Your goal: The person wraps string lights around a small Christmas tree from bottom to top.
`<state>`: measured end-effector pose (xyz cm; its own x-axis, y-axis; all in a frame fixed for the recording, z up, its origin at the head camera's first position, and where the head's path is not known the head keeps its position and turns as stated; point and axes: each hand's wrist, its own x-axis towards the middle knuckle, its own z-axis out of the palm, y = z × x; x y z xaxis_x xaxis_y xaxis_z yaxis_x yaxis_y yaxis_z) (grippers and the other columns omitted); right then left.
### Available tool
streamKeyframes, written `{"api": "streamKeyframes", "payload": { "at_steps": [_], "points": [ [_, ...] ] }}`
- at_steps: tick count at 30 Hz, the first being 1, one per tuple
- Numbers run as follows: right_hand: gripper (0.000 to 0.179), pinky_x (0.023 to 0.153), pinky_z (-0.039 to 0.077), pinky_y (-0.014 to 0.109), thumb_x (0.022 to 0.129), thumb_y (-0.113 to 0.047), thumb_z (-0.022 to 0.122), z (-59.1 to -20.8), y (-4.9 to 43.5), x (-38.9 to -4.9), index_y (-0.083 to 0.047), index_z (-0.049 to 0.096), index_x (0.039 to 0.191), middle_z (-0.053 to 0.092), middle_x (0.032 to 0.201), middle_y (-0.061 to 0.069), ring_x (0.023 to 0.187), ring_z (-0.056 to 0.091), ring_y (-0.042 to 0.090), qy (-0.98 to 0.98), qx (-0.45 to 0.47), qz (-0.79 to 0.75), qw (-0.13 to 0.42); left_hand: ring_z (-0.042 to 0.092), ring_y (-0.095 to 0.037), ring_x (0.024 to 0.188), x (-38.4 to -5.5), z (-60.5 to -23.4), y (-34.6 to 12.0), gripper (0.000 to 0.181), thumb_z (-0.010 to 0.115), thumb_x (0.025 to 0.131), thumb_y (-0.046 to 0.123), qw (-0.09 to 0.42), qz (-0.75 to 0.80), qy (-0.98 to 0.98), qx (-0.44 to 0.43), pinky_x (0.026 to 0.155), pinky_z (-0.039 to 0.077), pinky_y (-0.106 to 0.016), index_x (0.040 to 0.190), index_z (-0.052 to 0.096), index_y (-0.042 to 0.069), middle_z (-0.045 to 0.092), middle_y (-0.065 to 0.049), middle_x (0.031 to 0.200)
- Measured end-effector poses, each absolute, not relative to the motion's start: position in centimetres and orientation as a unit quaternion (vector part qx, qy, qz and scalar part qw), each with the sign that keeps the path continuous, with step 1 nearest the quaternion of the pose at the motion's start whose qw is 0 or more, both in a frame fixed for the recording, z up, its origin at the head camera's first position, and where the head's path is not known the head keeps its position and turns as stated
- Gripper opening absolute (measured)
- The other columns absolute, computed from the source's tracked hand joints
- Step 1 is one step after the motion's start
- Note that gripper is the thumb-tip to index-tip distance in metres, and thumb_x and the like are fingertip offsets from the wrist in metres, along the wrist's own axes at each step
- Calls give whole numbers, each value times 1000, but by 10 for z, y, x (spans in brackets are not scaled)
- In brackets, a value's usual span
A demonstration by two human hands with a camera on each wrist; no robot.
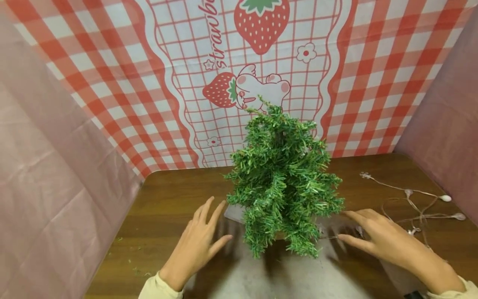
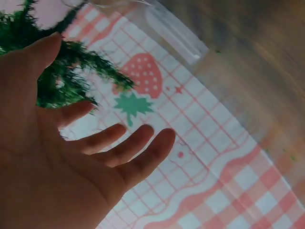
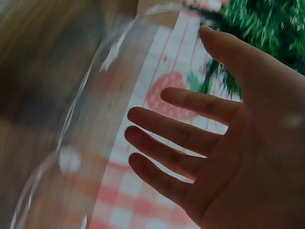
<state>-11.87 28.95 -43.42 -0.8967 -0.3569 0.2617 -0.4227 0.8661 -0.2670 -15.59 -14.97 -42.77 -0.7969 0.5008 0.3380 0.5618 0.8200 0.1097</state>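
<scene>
A small artificial Christmas tree (image 1: 280, 178) with bushy green branches stands upright on the table. My left hand (image 1: 196, 236) is spread beside its left side, apart from the branches in the head view, with nothing in it. On the other side, my right hand (image 1: 388, 241) reaches toward the lower branches, fingers extended and palm bare in the right wrist view. A thin wire with clear bulbs, a string of lights (image 1: 445, 198), lies loosely behind and right of that hand. In the left wrist view, a whitish translucent box (image 2: 174, 33) lies near the tree; the tree's base is hidden.
The brown wooden table (image 1: 168, 195) has a pale greyish area (image 1: 298, 278) in front of the tree. Green bits (image 1: 137, 272) are scattered at the left. A red-and-white strawberry cloth (image 1: 123, 79) hangs behind, with pink cloth (image 1: 48, 166) at the sides.
</scene>
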Motion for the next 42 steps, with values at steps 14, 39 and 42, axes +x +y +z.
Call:
{"api": "streamKeyframes", "payload": {
  "at_steps": [14,39,42],
  "points": [
    [28,57,31,23,94,-19,67,-441,237,-142,-16,45,77,36,71,-11,63,34,0,-900,329,271,-87,63,-17,89,-114,-428,-111,34,65,94,44,108,-24,-893,-435,70,56,-33,105,67,12,65,-6,107],
    [27,77,53,33,102,-23,58,-427,225,-113,-11,63,125,65,118,3,103,62,12,-886,385,229,-123,51,-17,125,-100,-444,-9,43,55,99,46,161,37,-851,-499,111,37,-34,131,59,17,59,4,127],
    [36,86,54,34,103,-23,56,-430,214,-109,-15,55,138,60,134,7,115,59,15,-872,431,221,-75,55,-13,120,-105,-446,-14,35,56,100,38,150,9,-849,-507,110,38,-29,128,60,17,62,4,124]
  ]
}}
